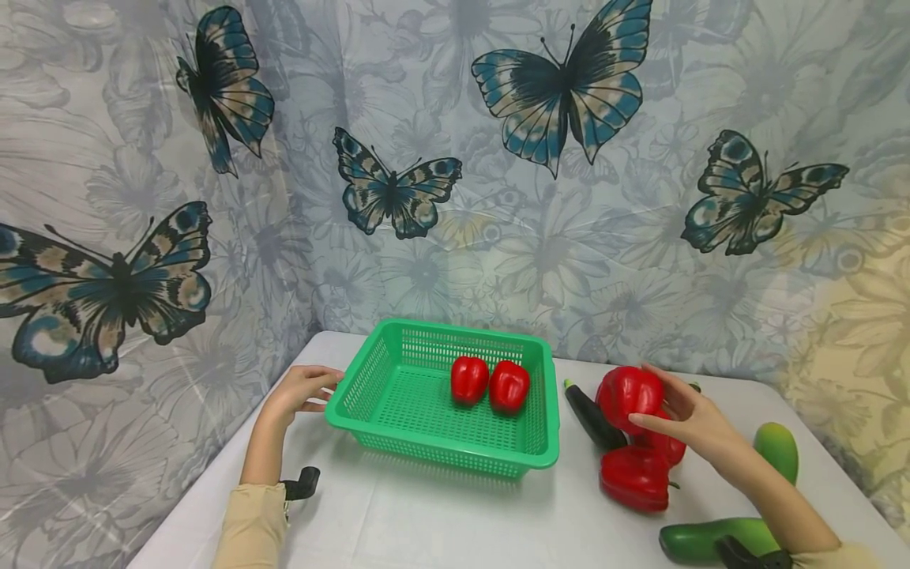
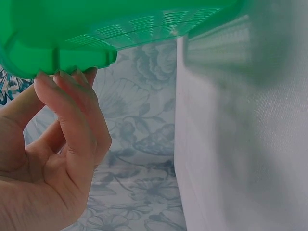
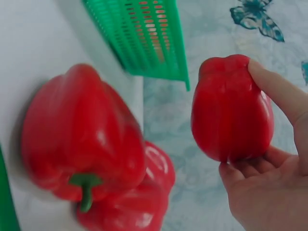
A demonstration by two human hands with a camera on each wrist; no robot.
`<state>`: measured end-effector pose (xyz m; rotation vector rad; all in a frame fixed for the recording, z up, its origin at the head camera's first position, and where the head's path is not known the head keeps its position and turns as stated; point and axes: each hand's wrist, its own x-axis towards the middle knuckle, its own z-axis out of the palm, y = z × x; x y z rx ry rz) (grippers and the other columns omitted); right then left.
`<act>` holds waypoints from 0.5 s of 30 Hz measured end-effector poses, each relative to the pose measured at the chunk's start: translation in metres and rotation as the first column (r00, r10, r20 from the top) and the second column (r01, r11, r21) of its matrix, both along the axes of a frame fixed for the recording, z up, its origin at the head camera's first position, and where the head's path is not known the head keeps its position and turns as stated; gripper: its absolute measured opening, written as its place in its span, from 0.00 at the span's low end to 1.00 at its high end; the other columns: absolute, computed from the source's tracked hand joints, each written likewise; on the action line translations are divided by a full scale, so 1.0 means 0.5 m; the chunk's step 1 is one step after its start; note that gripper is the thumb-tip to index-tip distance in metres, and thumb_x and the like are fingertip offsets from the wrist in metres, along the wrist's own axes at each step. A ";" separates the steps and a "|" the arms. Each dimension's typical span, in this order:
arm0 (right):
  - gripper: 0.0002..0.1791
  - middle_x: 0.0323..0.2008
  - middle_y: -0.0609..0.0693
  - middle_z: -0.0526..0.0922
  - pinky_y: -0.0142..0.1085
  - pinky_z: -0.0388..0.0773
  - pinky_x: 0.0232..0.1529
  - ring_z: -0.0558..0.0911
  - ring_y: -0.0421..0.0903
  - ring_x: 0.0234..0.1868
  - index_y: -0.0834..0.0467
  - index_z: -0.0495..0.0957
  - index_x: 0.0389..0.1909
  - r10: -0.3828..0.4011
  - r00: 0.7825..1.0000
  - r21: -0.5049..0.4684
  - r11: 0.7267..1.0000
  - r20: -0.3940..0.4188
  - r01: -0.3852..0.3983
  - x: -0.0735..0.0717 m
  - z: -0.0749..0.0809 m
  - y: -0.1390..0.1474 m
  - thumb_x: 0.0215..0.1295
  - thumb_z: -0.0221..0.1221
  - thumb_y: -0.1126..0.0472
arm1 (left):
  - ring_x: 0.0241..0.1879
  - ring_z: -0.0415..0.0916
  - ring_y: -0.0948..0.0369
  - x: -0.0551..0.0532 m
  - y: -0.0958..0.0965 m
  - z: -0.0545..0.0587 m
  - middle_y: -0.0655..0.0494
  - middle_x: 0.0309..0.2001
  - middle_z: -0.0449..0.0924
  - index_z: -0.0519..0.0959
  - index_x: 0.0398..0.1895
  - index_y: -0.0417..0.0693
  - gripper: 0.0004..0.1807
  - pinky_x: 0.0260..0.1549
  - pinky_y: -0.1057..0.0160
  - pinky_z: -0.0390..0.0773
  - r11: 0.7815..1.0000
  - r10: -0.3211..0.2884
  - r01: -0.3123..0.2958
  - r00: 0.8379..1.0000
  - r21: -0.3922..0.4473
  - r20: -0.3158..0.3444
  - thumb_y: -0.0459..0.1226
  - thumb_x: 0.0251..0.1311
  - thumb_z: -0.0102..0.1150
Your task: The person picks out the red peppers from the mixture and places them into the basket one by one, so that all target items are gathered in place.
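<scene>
The red bell pepper (image 1: 626, 399) in use is in the air above the bench (image 1: 398, 514), held by the right hand (image 1: 690, 415). The thumb presses on one end and the bent fingers on the other, so its long axis runs between them. In the right wrist view this axis stands nearly upright, with the lobed end at the thumb; which end carries the stem, I cannot tell.

The left hand (image 1: 302, 387) is well apart from this pepper. Its fingers are loosely bent, and the fingertips touch the left rim of the green basket (image 1: 441, 456), which lies between both hands. Inside it, two red peppers (image 1: 469, 381) stay side by side, towards the right.

Under the right hand are two more peppers; the front one (image 1: 633, 478) lies on its side, stem to the right. Beside them, a dark eggplant (image 1: 593, 415) points its green tip away and leftwards.
</scene>
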<state>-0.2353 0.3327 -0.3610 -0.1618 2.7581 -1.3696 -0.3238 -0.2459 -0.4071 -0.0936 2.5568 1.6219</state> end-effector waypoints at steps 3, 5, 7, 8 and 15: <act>0.50 0.75 0.67 0.50 0.57 0.77 0.57 0.55 0.72 0.72 0.53 0.41 0.78 -0.002 1.000 -0.025 1.000 0.021 0.003 -0.006 0.005 -0.014 0.65 0.62 0.48 | 0.33 0.80 0.64 -0.002 0.001 -0.001 0.56 0.37 0.82 0.78 0.56 0.37 0.24 0.34 0.63 0.85 1.000 0.005 -0.005 1.000 -0.004 -0.007 0.46 0.66 0.59; 0.50 0.75 0.68 0.51 0.60 0.75 0.58 0.55 0.73 0.72 0.53 0.42 0.78 -0.007 1.000 -0.027 1.000 0.028 0.007 -0.010 0.008 -0.024 0.65 0.62 0.47 | 0.32 0.80 0.64 -0.002 0.001 -0.001 0.55 0.37 0.83 0.79 0.55 0.36 0.23 0.33 0.63 0.85 1.000 0.008 -0.008 1.000 -0.008 -0.010 0.45 0.66 0.59; 0.50 0.75 0.68 0.50 0.61 0.74 0.59 0.55 0.72 0.72 0.53 0.42 0.78 -0.006 0.999 -0.032 0.999 0.036 0.007 -0.014 0.011 -0.034 0.64 0.62 0.47 | 0.33 0.80 0.64 -0.002 0.001 -0.001 0.55 0.38 0.83 0.78 0.56 0.36 0.24 0.34 0.63 0.85 1.000 0.008 -0.008 1.000 -0.013 -0.010 0.45 0.66 0.59; 0.50 0.75 0.68 0.51 0.61 0.74 0.59 0.55 0.72 0.72 0.53 0.42 0.78 -0.002 0.999 -0.035 0.999 0.035 0.003 -0.017 0.013 -0.039 0.64 0.62 0.47 | 0.33 0.80 0.64 -0.002 0.001 -0.001 0.54 0.38 0.83 0.78 0.56 0.36 0.24 0.34 0.63 0.85 1.000 0.008 -0.008 1.000 -0.015 -0.009 0.45 0.66 0.59; 0.51 0.74 0.67 0.54 0.59 0.74 0.61 0.57 0.70 0.72 0.55 0.43 0.78 0.027 1.000 -0.045 0.999 0.012 -0.027 -0.034 0.016 -0.072 0.63 0.63 0.47 | 0.34 0.80 0.62 0.000 0.002 0.000 0.52 0.40 0.82 0.78 0.56 0.37 0.24 0.35 0.62 0.85 1.000 0.006 -0.006 1.000 -0.017 -0.002 0.46 0.66 0.59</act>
